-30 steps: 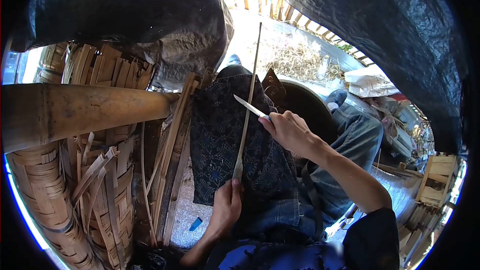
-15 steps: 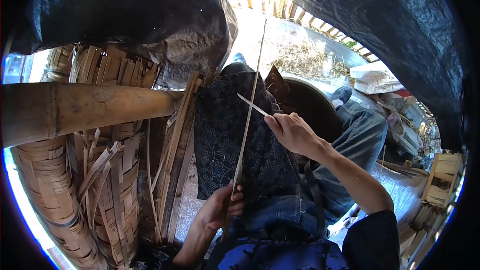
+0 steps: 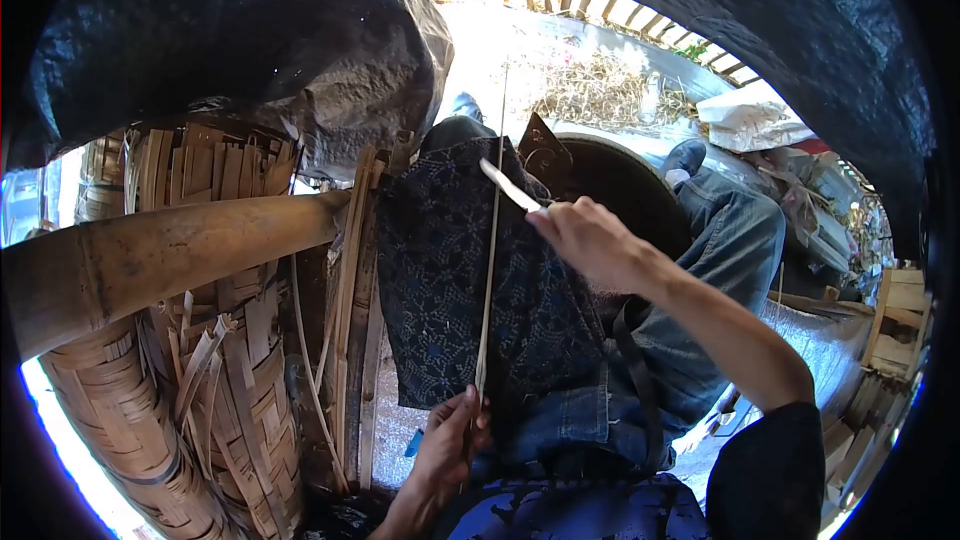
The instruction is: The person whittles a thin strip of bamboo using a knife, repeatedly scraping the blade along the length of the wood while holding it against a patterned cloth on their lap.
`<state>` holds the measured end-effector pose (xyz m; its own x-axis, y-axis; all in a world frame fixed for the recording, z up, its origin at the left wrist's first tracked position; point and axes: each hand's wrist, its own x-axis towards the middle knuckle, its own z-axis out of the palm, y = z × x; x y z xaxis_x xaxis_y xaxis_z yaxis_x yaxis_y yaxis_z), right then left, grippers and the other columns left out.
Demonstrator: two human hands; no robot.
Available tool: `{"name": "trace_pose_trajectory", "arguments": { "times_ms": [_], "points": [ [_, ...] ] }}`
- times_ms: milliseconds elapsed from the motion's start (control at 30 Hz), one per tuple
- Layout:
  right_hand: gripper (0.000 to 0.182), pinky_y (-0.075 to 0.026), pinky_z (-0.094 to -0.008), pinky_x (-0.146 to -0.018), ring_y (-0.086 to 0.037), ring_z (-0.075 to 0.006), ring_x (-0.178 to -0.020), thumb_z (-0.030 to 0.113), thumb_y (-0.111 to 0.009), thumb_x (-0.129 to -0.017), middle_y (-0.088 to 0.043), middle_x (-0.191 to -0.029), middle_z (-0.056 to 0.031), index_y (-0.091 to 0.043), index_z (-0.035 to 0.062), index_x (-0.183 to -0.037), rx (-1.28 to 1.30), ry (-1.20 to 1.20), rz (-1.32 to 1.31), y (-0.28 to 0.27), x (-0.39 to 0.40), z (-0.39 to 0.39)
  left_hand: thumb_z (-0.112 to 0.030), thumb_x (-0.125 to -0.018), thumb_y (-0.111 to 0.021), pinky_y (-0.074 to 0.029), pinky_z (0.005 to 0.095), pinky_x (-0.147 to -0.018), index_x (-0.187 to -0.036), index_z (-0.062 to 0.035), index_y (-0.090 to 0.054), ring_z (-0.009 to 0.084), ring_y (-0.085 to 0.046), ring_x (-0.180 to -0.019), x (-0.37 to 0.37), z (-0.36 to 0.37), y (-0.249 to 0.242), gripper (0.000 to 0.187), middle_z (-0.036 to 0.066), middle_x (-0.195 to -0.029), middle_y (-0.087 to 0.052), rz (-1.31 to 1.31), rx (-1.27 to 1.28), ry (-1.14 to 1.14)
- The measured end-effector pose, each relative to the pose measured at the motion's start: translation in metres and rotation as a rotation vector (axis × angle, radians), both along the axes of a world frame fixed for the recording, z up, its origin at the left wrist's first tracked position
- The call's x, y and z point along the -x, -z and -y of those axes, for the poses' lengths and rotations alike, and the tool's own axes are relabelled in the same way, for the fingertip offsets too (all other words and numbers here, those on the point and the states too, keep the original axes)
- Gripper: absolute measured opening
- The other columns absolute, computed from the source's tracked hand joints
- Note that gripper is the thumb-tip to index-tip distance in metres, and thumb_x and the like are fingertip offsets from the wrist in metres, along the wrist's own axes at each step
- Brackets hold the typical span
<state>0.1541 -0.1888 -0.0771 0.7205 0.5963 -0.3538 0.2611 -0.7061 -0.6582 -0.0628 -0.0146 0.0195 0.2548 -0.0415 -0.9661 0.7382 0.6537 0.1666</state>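
Observation:
My left hand point(image 3: 452, 440) is closed round the lower end of a long thin bamboo strip point(image 3: 490, 290), which stands up and away from me across my lap. In my right hand point(image 3: 592, 240) is a knife point(image 3: 512, 186), its pale blade pointing up and left. The blade crosses the strip in its upper part; whether it touches cannot be made out. The knife's handle is mostly hidden in my fist. Under the strip a dark patterned cloth point(image 3: 430, 310) covers my thigh.
A thick bamboo pole point(image 3: 180, 240) juts in from the left above woven bamboo baskets point(image 3: 100, 400) holding split strips. Dark plastic sheeting point(image 3: 230, 30) hangs overhead. Beyond my knees stand a dark round container point(image 3: 625, 210) and dry straw point(image 3: 600, 90). A white sack point(image 3: 755, 120) lies at the right.
My right hand has turned the knife so more of the blade's flat shows. The bamboo strip stands more upright, and my left hand is slightly lower. The whole view has shifted a little.

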Motion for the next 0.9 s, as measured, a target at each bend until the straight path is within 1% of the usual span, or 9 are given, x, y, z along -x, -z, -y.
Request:
{"name": "trace_pose_trajectory", "arguments": {
  "times_ms": [100,167,200,300,367,433,567,633,900],
  "points": [
    [0.046,-0.038,-0.0417,-0.041,-0.051,-0.0345,-0.042,0.030,-0.043,-0.096,-0.049,-0.050,-0.0204,-0.050,-0.0010,-0.062,-0.067,0.032,-0.048,0.013,-0.016,0.005,-0.031,-0.094,-0.049,-0.030,0.0234,-0.045,-0.088,-0.0055,-0.055,0.0097,-0.037,-0.049,-0.002,0.000,-0.002,0.027,0.000,-0.063,-0.045,-0.052,-0.031,0.031],
    [0.046,-0.036,-0.0420,-0.042,-0.045,-0.0320,-0.039,0.030,-0.041,-0.097,-0.044,-0.049,-0.0198,-0.050,-0.0023,-0.066,-0.193,0.073,-0.049,0.013,-0.023,0.007,-0.032,-0.095,-0.048,-0.029,0.0232,-0.045,-0.089,-0.0062,-0.054,0.0092,-0.037,-0.049,0.000,-0.006,0.001,0.027,-0.001,-0.063,-0.045,-0.022,0.040,-0.007],
    [0.044,-0.035,-0.0420,-0.043,-0.039,-0.0290,-0.038,0.030,-0.037,-0.098,-0.040,-0.048,-0.0172,-0.050,-0.0014,-0.070,-0.158,0.077,-0.201,0.012,-0.024,0.007,-0.032,-0.095,-0.046,-0.029,0.0230,-0.045,-0.089,-0.0069,-0.054,0.0088,-0.036,-0.048,-0.001,-0.010,0.002,0.027,-0.001,-0.063,-0.045,0.013,0.103,-0.047],
    [0.047,-0.041,-0.0416,-0.044,-0.046,-0.0297,-0.038,0.035,-0.034,-0.098,-0.044,-0.047,-0.0145,-0.048,0.0019,-0.068,-0.294,0.022,-0.146,0.003,0.004,0.001,-0.032,-0.096,-0.044,-0.028,0.0230,-0.045,-0.091,-0.0082,-0.054,0.0082,-0.035,-0.048,-0.013,-0.014,0.001,0.026,-0.002,-0.063,-0.044,0.033,0.129,-0.082],
    [0.046,-0.041,-0.0421,-0.043,-0.049,-0.0305,-0.039,0.037,-0.036,-0.097,-0.045,-0.047,-0.0149,-0.048,0.0037,-0.069,-0.250,-0.045,-0.188,-0.009,0.020,-0.002,-0.030,-0.096,-0.044,-0.027,0.0226,-0.043,-0.090,-0.0076,-0.055,0.0075,-0.034,-0.047,-0.019,-0.014,0.008,0.026,-0.003,-0.062,-0.044,0.041,0.089,-0.092],
    [0.046,-0.041,-0.0413,-0.041,-0.049,-0.0301,-0.037,0.038,-0.040,-0.096,-0.045,-0.045,-0.0142,-0.049,0.0037,-0.067,-0.227,-0.089,-0.127,-0.017,0.028,-0.004,-0.029,-0.095,-0.048,-0.031,0.0218,-0.043,-0.088,-0.0054,-0.056,0.0076,-0.039,-0.047,-0.028,-0.013,0.013,0.025,-0.002,-0.063,-0.048,0.134,-0.058,-0.006],
    [0.047,-0.041,-0.0398,-0.038,-0.049,-0.0287,-0.035,0.038,-0.043,-0.095,-0.046,-0.043,-0.0134,-0.049,0.0034,-0.065,-0.218,-0.071,-0.047,-0.019,0.025,-0.007,-0.029,-0.091,-0.055,-0.039,0.0205,-0.046,-0.088,-0.0032,-0.058,0.0097,-0.049,-0.050,-0.048,-0.007,0.014,0.026,0.001,-0.067,-0.055,0.107,-0.247,0.029],
    [0.049,-0.041,-0.0391,-0.038,-0.051,-0.0283,-0.036,0.040,-0.043,-0.095,-0.048,-0.044,-0.0136,-0.050,0.0029,-0.063,-0.088,-0.084,-0.039,-0.020,0.021,-0.009,-0.029,-0.088,-0.060,-0.044,0.0205,-0.053,-0.086,-0.0021,-0.061,0.0108,-0.056,-0.057,-0.053,-0.002,0.017,0.026,0.004,-0.072,-0.061,0.061,-0.340,0.029],
    [0.052,-0.042,-0.0392,-0.038,-0.052,-0.0273,-0.037,0.041,-0.042,-0.095,-0.049,-0.044,-0.0132,-0.050,0.0027,-0.061,-0.115,-0.069,-0.035,-0.017,0.020,-0.016,-0.026,-0.088,-0.061,-0.048,0.0234,-0.056,-0.087,-0.0012,-0.062,0.0117,-0.059,-0.064,-0.051,0.005,0.019,0.025,0.006,-0.075,-0.063,0.101,-0.416,0.038]
  ]
}}
